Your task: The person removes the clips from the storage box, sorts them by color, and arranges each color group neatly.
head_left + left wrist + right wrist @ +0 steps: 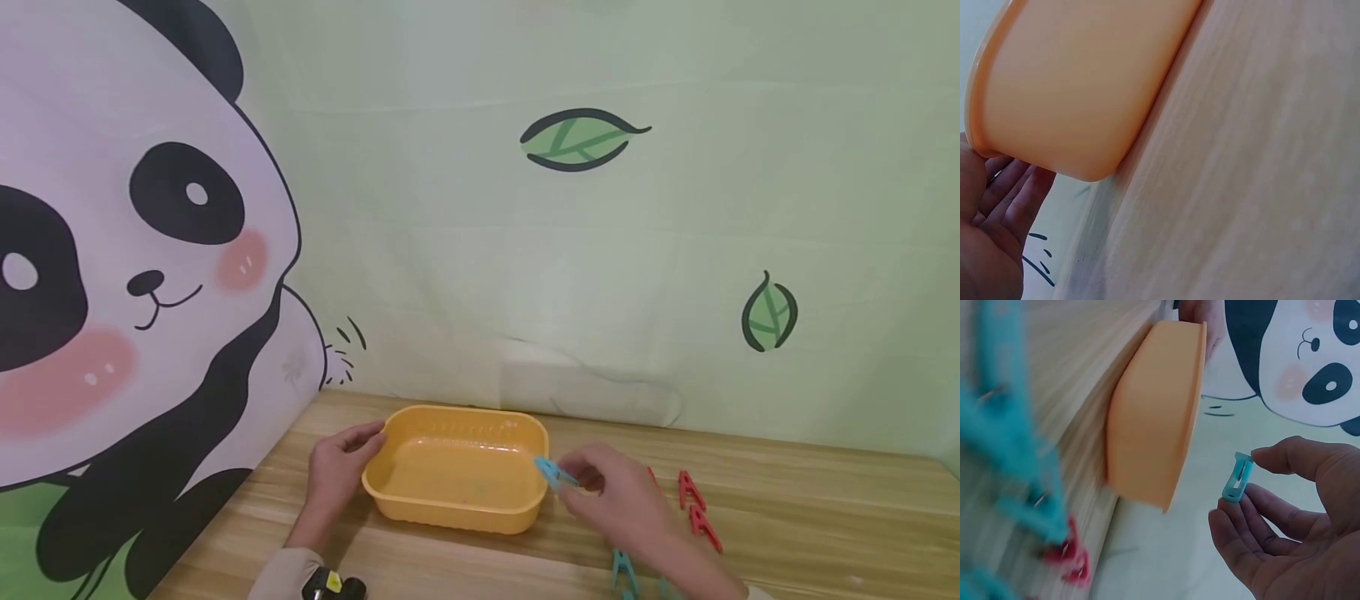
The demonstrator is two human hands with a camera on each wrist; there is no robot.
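A yellow plastic basin stands on the wooden table with nothing lying inside it. My left hand holds its left end, thumb at the rim and fingers against the outer wall; the left wrist view shows those fingers under the lip. Between the thumb and fingers of my right hand a light blue clothespin is pinched, right by the basin's right rim. In the right wrist view the same clothespin is gripped near its ends.
Red clothespins lie on the table to the right, one partly behind my right hand. Blue clothespins lie nearer, below my right forearm. A green cloth backdrop with a panda and leaves rises behind the table.
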